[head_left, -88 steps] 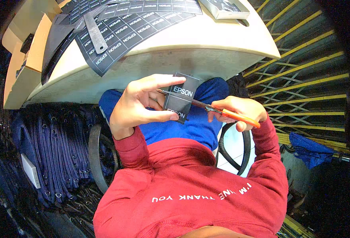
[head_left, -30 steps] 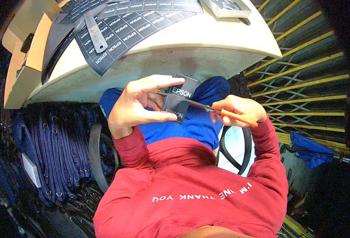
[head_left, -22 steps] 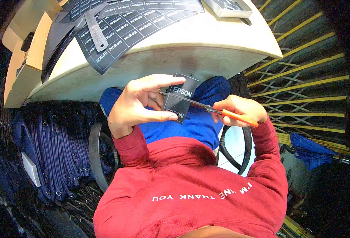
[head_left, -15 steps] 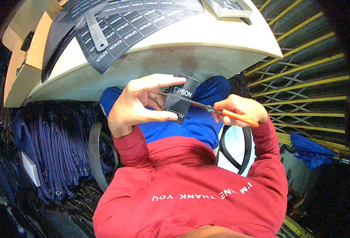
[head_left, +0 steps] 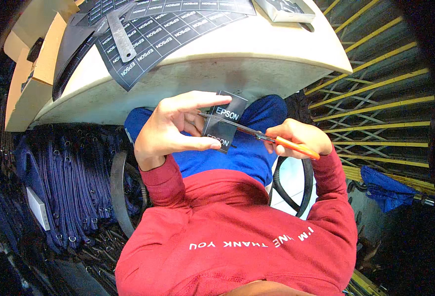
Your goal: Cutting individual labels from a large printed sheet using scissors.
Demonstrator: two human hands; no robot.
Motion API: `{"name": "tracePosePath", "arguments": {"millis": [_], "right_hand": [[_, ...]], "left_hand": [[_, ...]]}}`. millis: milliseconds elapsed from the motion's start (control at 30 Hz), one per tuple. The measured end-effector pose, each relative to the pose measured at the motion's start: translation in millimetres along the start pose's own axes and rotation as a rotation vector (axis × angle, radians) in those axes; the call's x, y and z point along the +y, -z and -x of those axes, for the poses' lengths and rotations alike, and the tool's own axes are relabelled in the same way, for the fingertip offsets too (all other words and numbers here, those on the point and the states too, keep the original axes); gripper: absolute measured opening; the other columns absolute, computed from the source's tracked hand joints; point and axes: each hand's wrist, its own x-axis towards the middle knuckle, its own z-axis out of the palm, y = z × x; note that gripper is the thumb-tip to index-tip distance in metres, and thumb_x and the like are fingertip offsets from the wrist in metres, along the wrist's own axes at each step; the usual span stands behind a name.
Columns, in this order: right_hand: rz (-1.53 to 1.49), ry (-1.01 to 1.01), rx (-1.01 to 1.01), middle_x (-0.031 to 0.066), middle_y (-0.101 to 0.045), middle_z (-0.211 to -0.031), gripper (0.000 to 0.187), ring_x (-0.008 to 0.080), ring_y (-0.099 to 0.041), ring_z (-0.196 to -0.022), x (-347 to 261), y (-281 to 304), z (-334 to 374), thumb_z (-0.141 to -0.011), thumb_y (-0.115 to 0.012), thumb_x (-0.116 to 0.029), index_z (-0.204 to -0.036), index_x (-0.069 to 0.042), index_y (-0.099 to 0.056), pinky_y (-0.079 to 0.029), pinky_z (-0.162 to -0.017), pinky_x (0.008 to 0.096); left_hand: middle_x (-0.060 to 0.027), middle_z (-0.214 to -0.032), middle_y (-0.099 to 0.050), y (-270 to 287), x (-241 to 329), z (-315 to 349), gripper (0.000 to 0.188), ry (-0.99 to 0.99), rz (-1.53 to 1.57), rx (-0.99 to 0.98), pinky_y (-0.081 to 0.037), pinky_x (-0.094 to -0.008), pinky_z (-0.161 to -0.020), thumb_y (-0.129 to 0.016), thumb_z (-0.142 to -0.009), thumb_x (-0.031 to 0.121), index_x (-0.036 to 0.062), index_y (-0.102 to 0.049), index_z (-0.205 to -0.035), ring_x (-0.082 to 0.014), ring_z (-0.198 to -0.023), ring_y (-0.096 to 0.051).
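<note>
In front of my lap, a black label strip (head_left: 220, 129) with white print hangs upright between the fingertips and thumb of my left hand (head_left: 164, 127). Fingers and thumb grip its upper and lower ends at the left edge. Closed around the orange handles of a pair of scissors (head_left: 296, 146) is my right hand (head_left: 304, 134). The dark metal blades lie across the middle of the strip, between its two printed labels, and their tips reach toward my left palm. How far the blades have cut into the strip cannot be made out.
Ahead stands a pale curved table (head_left: 217, 69) with printed black label sheets (head_left: 158, 37), a steel ruler (head_left: 121, 39) and a small open box (head_left: 286, 10). A cardboard carton (head_left: 45, 54) is at left, above hanging dark blue straps (head_left: 74, 182). A yellow folding gate (head_left: 375, 103) runs along the right.
The scissors have shifted very slightly, their blades now lying a little higher across the strip at the left end. Both hands otherwise keep their places and grips.
</note>
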Motion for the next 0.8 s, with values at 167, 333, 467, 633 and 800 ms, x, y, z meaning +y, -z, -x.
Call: {"name": "tracePosePath", "arguments": {"millis": [167,333,467,633,800], "right_hand": [[0.031,-0.017,0.008,0.0061,-0.050,-0.060,0.032,0.0169,-0.045,-0.051,-2.6,0.2,0.0,-0.081,-0.053,-0.034,-0.077,-0.002,-0.054,-0.037,-0.049,0.0310],[0.017,0.010,0.020,0.0056,-0.048,-0.058,0.031,0.0170,-0.044,-0.050,3.8,-1.8,0.2,-0.081,-0.053,-0.033,-0.076,-0.002,-0.054,-0.036,-0.048,0.0312],[0.004,0.002,0.029,0.0055,-0.046,-0.056,0.029,0.0165,-0.041,-0.048,-0.9,-3.0,0.5,-0.083,-0.056,-0.030,-0.074,-0.002,-0.053,-0.035,-0.047,0.0315],[0.058,-0.011,0.060,0.0055,-0.045,-0.055,0.030,0.0160,-0.039,-0.047,1.7,-6.1,1.2,-0.084,-0.060,-0.029,-0.073,-0.002,-0.053,-0.033,-0.045,0.0312],[0.067,0.004,0.102,0.0036,-0.045,-0.055,0.030,0.0131,-0.039,-0.048,9.3,-3.1,8.0,-0.083,-0.062,-0.029,-0.073,-0.002,-0.053,-0.033,-0.046,0.0299]], "left_hand": [[-0.0095,-0.117,-0.056,1.2,-1.3,0.1,0.064,-0.020,-0.011,-0.007,-0.051,-0.0200,-0.062,-0.077,-0.062,-0.008,0.0032,-0.056,-0.122,-0.0114,-0.078,-0.062],[-0.0096,-0.117,-0.056,0.9,-1.8,-0.8,0.064,-0.050,-0.025,-0.017,-0.052,-0.0202,-0.063,-0.077,-0.062,-0.008,0.0031,-0.056,-0.122,-0.0122,-0.079,-0.063],[-0.0091,-0.118,-0.055,2.3,-1.2,1.3,0.065,-0.015,-0.010,-0.013,-0.050,-0.0192,-0.061,-0.078,-0.062,-0.007,0.0037,-0.056,-0.122,-0.0100,-0.075,-0.061],[-0.0082,-0.119,-0.054,3.0,-5.0,5.2,0.065,0.008,-0.021,0.011,-0.049,-0.0182,-0.059,-0.078,-0.062,-0.006,0.0039,-0.056,-0.123,-0.0077,-0.072,-0.059],[-0.0086,-0.123,-0.052,4.2,-0.9,2.2,0.063,0.006,-0.070,0.090,-0.050,-0.0190,-0.061,-0.075,-0.064,-0.009,0.0039,-0.056,-0.123,-0.0074,-0.072,-0.059]]}}
